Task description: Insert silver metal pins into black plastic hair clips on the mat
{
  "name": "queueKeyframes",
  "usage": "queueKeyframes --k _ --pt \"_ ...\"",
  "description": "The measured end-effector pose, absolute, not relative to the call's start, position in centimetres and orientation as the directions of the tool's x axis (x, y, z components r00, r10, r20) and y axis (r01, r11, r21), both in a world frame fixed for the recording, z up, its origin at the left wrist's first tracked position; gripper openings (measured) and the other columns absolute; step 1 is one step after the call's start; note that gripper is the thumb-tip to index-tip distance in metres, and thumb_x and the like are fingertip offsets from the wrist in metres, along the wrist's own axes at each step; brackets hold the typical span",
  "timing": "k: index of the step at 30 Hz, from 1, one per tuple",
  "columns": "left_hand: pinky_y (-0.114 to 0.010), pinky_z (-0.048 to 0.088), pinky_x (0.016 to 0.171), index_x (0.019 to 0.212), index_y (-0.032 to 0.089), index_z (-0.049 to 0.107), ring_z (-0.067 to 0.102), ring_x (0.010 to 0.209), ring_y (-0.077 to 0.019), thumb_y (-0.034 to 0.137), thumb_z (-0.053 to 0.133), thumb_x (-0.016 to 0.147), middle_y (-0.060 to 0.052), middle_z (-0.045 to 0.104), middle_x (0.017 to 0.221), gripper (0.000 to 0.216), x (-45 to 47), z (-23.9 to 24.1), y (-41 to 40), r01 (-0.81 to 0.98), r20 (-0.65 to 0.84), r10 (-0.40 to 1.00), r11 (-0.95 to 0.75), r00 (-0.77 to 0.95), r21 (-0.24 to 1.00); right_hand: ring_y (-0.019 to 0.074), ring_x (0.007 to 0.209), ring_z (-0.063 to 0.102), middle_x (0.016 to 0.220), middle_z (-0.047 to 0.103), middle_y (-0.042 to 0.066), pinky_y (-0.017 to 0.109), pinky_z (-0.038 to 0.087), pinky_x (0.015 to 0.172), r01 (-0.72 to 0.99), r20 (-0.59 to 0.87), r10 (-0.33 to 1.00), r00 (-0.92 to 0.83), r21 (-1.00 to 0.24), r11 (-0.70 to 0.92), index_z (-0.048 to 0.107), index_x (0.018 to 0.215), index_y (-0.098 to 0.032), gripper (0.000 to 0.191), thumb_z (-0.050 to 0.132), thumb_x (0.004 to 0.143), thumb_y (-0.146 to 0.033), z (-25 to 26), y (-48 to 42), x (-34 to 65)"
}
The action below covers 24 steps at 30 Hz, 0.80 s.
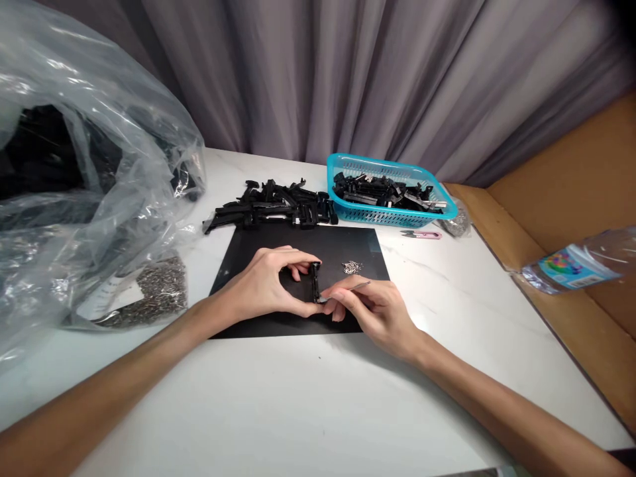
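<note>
Between the thumb and fingers of my left hand a small black plastic part is gripped by its two ends, above a black mat. My right hand pinches a thin metal tool, which looks like tweezers. The tool's working end meets the lower end of the plastic part, where my fingertips hide the contact. Just beyond my right hand, a small pile of metal pins lies on the mat.
Black plastic parts are heaped behind the mat. A blue basket holds more, with pink thread snips before it. Clear plastic bags and a bag of metal pins stand left. A bottle and cardboard box are right.
</note>
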State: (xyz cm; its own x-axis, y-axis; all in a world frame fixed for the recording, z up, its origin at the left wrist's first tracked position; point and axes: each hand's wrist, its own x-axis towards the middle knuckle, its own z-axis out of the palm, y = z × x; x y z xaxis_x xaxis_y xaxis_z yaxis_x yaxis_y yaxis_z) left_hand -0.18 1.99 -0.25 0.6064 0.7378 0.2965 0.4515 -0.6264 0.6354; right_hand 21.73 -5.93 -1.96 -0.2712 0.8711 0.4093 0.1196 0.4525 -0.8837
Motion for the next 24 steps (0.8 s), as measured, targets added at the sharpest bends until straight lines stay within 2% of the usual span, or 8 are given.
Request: queueKeyframes --k 7,11,14,16,20,24 --pt "-0.029 0.057 0.073 0.113 0.017 0.075 0.068 0.077 -0.0162 0.035 0.092 0.059 -0.002 0.073 0.092 0.059 -0.3 -0.2 2.0 0.445 0.299 0.73 -0.634 0.615 0.633 0.0114 0.066 0.069 0.085 0.074 0.004 0.026 0.059 0.065 0.086 0.347 0.895 -0.281 -0.919 0.384 0.076 0.097 -0.017 0.023 0.058 0.105 -0.029 -1.6 -6.0 21.6" --pt "-0.029 0.058 0.073 0.11 0.017 0.075 0.068 0.077 -0.0167 0.038 0.092 0.06 -0.001 0.072 0.088 0.057 -0.3 0.2 1.8 0.461 0.293 0.738 -0.628 0.607 0.627 0.0108 0.066 0.065 0.082 0.069 0.002 0.025 0.054 0.064 0.061 0.355 0.92 -0.165 -0.927 0.369 0.071 0.095 -0.019 0.027 0.052 0.108 -0.033 -1.3 -5.8 21.6" --pt "-0.03 0.058 0.074 0.11 0.018 0.075 0.067 0.077 -0.0166 0.041 0.092 0.06 -0.001 0.07 0.087 0.057 -0.4 0.3 1.7 0.458 0.291 0.728 -0.638 0.621 0.619 0.0117 0.071 0.059 0.083 0.061 0.001 0.027 0.05 0.069 0.137 0.418 0.908 -0.033 -0.898 0.418 0.061 0.086 -0.02 0.037 0.04 0.112 -0.037 -1.3 -5.4 21.9" --pt "-0.03 0.058 0.075 0.11 0.018 0.074 0.066 0.077 -0.0164 0.041 0.092 0.061 -0.001 0.069 0.087 0.057 -0.5 0.2 1.6 0.457 0.291 0.727 -0.639 0.622 0.619 0.0132 0.075 0.056 0.084 0.057 0.001 0.029 0.048 0.073 0.201 0.421 0.907 -0.012 -0.887 0.415 0.054 0.084 -0.021 0.039 0.034 0.113 -0.037 -1.3 -5.2 22.1" --pt "-0.033 0.059 0.079 0.115 0.019 0.071 0.066 0.085 -0.0189 0.043 0.091 0.065 -0.003 0.069 0.095 0.059 -0.7 0.2 1.4 0.451 0.321 0.693 -0.685 0.646 0.572 0.0149 0.074 0.053 0.083 0.053 0.001 0.031 0.044 0.072 0.353 0.328 0.935 -0.139 -0.865 0.356 0.056 0.093 -0.021 0.031 0.035 0.112 -0.034 -1.1 -5.5 21.7" --pt "-0.039 0.058 0.087 0.118 0.021 0.066 0.061 0.105 -0.0266 0.048 0.089 0.07 -0.007 0.071 0.106 0.06 -1.1 0.5 1.2 0.504 0.46 0.653 -0.757 0.601 0.416 0.0206 0.088 0.055 0.092 0.059 0.005 0.036 0.045 0.081 0.515 0.442 0.865 -0.238 -0.698 0.498 0.058 0.092 -0.021 0.021 0.047 0.107 -0.031 -0.9 -6.6 20.2"
